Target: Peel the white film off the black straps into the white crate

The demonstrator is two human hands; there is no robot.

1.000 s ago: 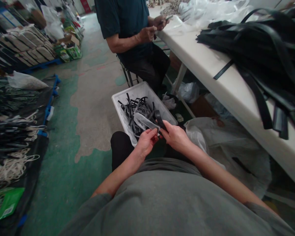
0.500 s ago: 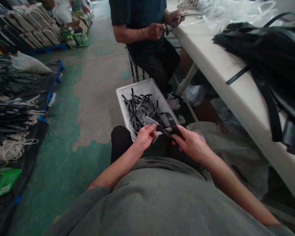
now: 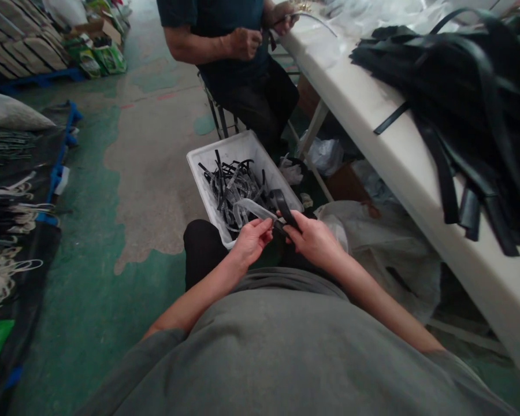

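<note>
Low before my body, over the near end of a white plastic bin (image 3: 195, 163), both hands are close together. My left hand (image 3: 252, 240) is closed, with thumb and fingers pinching a translucent plastic strip (image 3: 252, 207) that loops out over the bin. In my right hand (image 3: 315, 236) is a black strap (image 3: 285, 209), gripped so that it bends up in a curve. An end of the strap reaches toward my left fingertips; whether the strip is joined to it I cannot tell. Inside the bin lies a tangle of black and translucent strips (image 3: 229, 188).
A long white table (image 3: 364, 136) runs along the right, bearing a heap of black straps (image 3: 468, 98). Across the bin sits a co-worker (image 3: 225, 52), whose hands hold a thin dark strip. Pallets with bundled cords (image 3: 8, 199) line the left. Plastic sacking (image 3: 372, 242) lies under the table.
The view has shifted, so surroundings sit further left. My hands have come nearer each other, and more of the translucent strip shows as a loop past my left fingers.
</note>
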